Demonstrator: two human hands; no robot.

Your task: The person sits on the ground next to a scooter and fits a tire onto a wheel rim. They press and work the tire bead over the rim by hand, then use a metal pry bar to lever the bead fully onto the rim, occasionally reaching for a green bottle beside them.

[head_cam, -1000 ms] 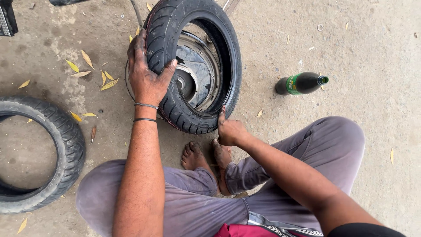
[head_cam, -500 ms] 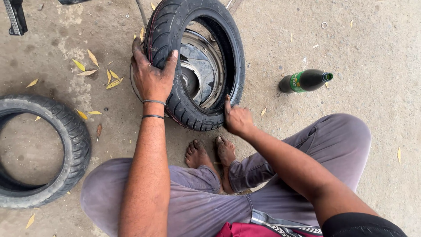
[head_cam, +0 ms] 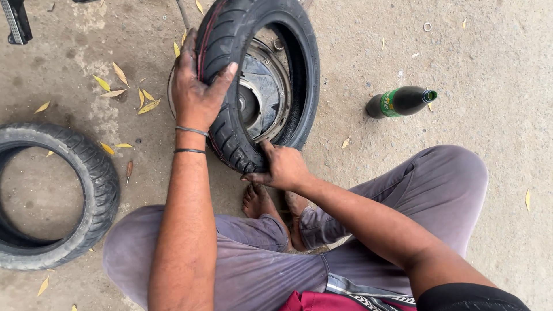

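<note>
A black tyre stands tilted on the concrete in front of me, partly around a metal wheel rim. My left hand grips the tyre's tread on its left side, fingers spread over the rubber. My right hand holds the tyre's lower edge, thumb and fingers pressed on the bead near the rim. My bare feet rest just below the tyre, between my bent legs in grey trousers.
A second black tyre lies flat at the left. A dark bottle with a green label lies on its side to the right. Dry yellow leaves are scattered on the concrete. A small metal ring lies at the far right.
The tyre has tipped more upright and slid further over the rim. My right hand has moved from the tyre's outer lower edge to its lower inner edge. My left hand keeps its grip.
</note>
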